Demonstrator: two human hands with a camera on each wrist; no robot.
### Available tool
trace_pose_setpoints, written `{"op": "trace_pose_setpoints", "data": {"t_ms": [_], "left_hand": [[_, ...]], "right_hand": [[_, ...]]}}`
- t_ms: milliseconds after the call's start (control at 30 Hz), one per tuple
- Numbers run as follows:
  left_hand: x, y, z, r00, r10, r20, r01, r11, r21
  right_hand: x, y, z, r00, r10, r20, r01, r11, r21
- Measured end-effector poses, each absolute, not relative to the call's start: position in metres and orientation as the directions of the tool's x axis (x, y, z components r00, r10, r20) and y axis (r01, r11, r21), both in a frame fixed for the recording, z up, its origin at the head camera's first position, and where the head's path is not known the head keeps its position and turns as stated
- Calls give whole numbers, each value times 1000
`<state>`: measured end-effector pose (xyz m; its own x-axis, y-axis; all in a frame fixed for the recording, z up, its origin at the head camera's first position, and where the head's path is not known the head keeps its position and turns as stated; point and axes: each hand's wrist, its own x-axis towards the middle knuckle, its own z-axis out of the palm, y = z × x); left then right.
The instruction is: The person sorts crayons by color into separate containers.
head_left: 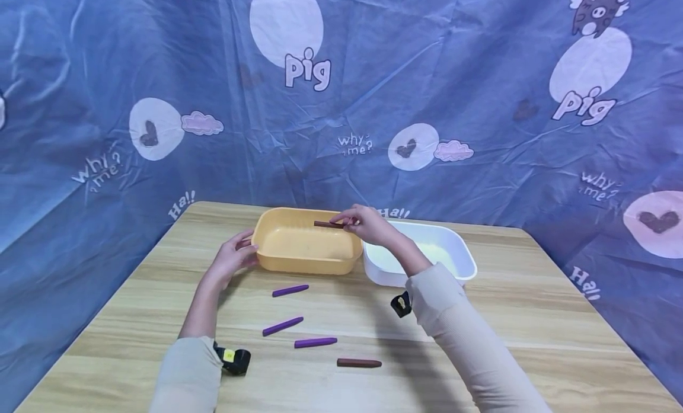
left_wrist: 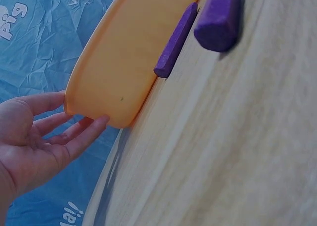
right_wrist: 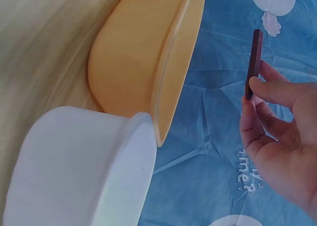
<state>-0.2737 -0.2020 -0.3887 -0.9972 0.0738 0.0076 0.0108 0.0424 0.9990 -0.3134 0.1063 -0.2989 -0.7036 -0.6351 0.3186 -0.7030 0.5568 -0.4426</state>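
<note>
My right hand (head_left: 368,224) pinches a dark brown crayon (right_wrist: 254,62) between thumb and fingers. In the head view that crayon is over the right back part of the yellow-orange basin (head_left: 304,265). My left hand (left_wrist: 42,141) touches the basin's left end, its fingers fairly straight against the outer wall and rim. In front of the basin, three purple crayons (head_left: 290,290) lie apart on the table. Another brown crayon (head_left: 359,363) lies nearer the front, to their right. No crayon shows in the visible part of the basin.
A white basin (head_left: 464,259) stands right beside the orange one, partly covered by my right forearm. Both stand near the back of a wood-grain table (head_left: 533,318). Behind it hangs a blue printed cloth (head_left: 352,111). Black wrist devices (head_left: 235,361) sit at both cuffs.
</note>
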Motion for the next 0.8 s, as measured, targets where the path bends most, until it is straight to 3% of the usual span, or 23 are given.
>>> {"op": "trace_pose_setpoints", "data": {"t_ms": [367,800], "left_hand": [[-272,-203,-391,-998,67,-1,1,34,999],[-273,-201,-389,-998,64,3,6,50,999]], "right_hand": [[-335,83,-305,-729,-620,290,-680,609,-408],[-353,76,-321,-786,-573,232,-607,644,-466]]}}
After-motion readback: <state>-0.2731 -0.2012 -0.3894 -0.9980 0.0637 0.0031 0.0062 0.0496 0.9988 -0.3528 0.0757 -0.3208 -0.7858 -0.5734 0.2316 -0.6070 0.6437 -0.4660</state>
